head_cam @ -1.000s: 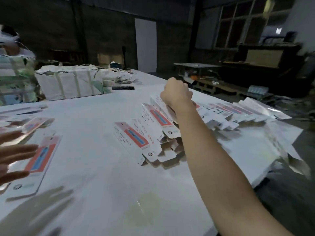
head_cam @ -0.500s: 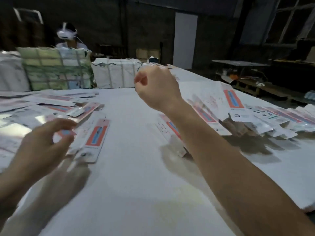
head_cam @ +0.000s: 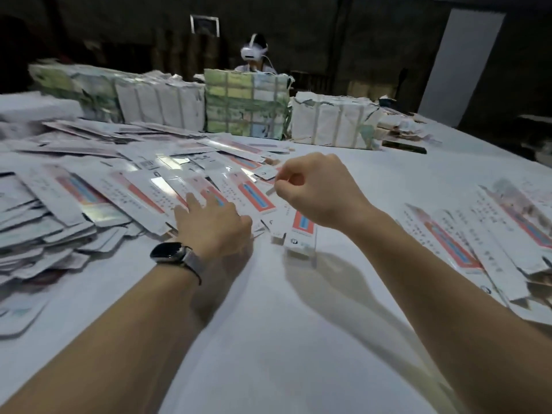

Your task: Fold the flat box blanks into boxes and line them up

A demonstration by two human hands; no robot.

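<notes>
The left hand [head_cam: 213, 225] is laid open on the heap of flat blanks [head_cam: 119, 192] at centre left; the right hand [head_cam: 316, 189] is curled, empty. Four wrapped bundles [head_cam: 248, 109] are counted along the top, and folded boxes [head_cam: 484, 234] lie at the right edge; print is unreadable.

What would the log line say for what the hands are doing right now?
left hand: flat on loose blanks | right hand: curled above a blank, grip unclear | folded boxes: lined up right | table
</notes>
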